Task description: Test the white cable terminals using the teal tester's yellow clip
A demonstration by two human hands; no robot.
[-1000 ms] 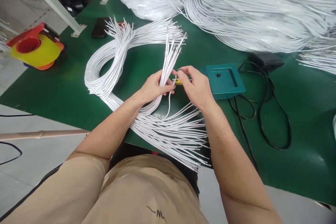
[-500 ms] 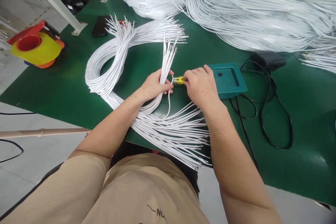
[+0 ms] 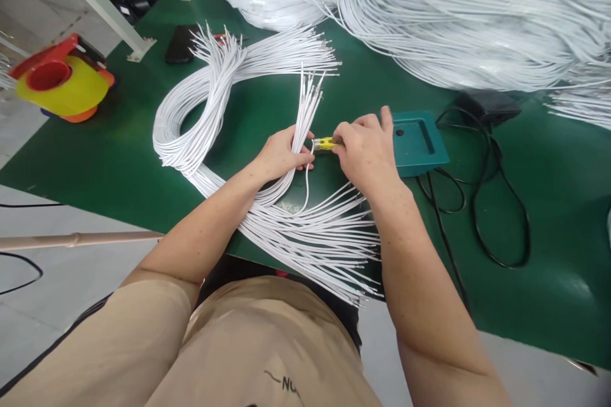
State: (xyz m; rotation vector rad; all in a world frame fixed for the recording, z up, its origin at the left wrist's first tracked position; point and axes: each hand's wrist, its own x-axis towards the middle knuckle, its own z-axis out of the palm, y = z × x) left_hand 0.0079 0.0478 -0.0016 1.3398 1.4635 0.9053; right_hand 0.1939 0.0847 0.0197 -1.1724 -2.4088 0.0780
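My left hand (image 3: 281, 154) is closed around a bundle of white wires (image 3: 305, 105) whose ends fan upward past my fingers. One single white wire (image 3: 307, 184) curls out of that grip toward a small yellow piece (image 3: 325, 143). My right hand (image 3: 365, 147) pinches the yellow piece right beside my left thumb. The rest of the bundle loops left over the green table (image 3: 119, 159), and more wire ends (image 3: 329, 241) spread out under my right forearm near the table's front edge.
A teal block (image 3: 420, 143) with a recess sits just right of my right hand. Black cables (image 3: 477, 216) and a black box (image 3: 487, 105) lie further right. A large heap of white wires (image 3: 453, 13) fills the back. Red and yellow containers (image 3: 62, 79) stand at far left.
My right hand closed from a loose finger pinch into a tighter grip on the yellow piece and pressed it closer to my left hand. The wire ends dropped slightly.
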